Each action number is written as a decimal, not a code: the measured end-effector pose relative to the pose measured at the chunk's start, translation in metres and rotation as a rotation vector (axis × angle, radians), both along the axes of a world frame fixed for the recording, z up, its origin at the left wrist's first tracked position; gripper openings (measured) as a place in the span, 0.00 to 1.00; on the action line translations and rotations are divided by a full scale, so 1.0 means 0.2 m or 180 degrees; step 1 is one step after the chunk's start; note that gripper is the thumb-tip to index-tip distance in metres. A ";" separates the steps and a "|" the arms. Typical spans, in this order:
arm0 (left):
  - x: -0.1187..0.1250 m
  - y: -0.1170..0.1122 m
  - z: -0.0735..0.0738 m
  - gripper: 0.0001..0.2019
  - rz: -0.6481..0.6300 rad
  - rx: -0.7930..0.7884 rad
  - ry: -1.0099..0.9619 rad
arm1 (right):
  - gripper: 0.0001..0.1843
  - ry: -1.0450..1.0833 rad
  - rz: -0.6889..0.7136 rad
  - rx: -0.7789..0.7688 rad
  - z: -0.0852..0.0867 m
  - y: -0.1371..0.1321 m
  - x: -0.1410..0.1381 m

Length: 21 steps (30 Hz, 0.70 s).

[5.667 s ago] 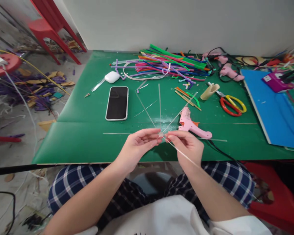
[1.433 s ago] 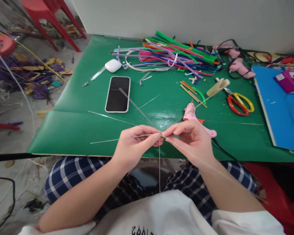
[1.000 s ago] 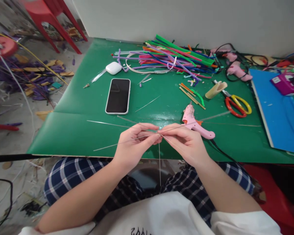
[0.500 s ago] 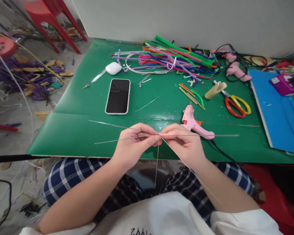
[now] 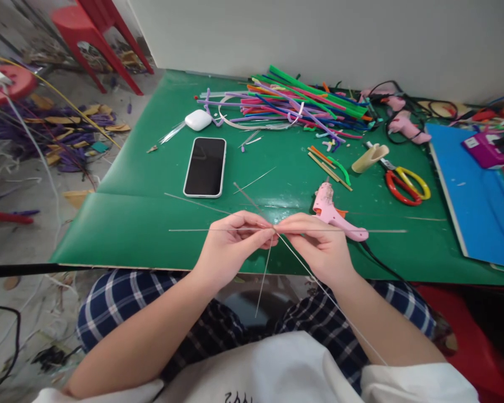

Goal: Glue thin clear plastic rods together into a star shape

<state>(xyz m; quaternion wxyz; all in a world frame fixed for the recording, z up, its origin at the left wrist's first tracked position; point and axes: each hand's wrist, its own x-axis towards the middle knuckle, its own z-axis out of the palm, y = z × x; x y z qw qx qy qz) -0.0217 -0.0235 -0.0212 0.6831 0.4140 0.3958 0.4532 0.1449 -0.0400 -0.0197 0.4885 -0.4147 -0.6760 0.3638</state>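
Several thin wires [image 5: 302,259] cross at one point and fan out in different directions, above the table's front edge. My left hand [image 5: 237,240] pinches them at the crossing from the left. From the other side my right hand [image 5: 313,243] pinches the same spot, its fingertips meeting those of the left. One wire stretches right across my right hand, another slants down toward my right sleeve, and a short one points down at my lap. A pink glue gun [image 5: 334,212] lies just beyond my right hand.
Behind my hands lie a phone [image 5: 205,168], a white case [image 5: 198,120] and a pile of coloured pipe cleaners [image 5: 294,101]. To the right are scissors [image 5: 407,184], a bamboo piece [image 5: 369,158] and a blue board [image 5: 479,190]. A loose wire [image 5: 256,180] lies on the green table [image 5: 130,224].
The wires have turned about their crossing: the left ends have swung upward, the lower end has shifted left, and one end now shows beyond my left fingers. Both hands keep their pinch.
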 end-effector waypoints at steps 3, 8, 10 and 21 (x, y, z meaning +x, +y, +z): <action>0.00 0.00 0.01 0.05 0.0032 -0.0037 0.0062 | 0.21 -0.0038 -0.0031 0.0042 0.00 0.00 0.00; 0.00 0.00 0.00 0.07 0.0034 -0.0103 0.0188 | 0.21 -0.0016 -0.0077 0.0039 -0.02 0.00 0.00; 0.00 0.01 0.00 0.08 0.0073 -0.0140 0.0238 | 0.19 -0.0022 -0.0091 -0.0011 -0.03 0.01 0.00; -0.02 0.04 -0.02 0.08 -0.0036 -0.0362 0.0141 | 0.12 -0.0025 -0.0250 -0.0410 -0.05 0.04 0.00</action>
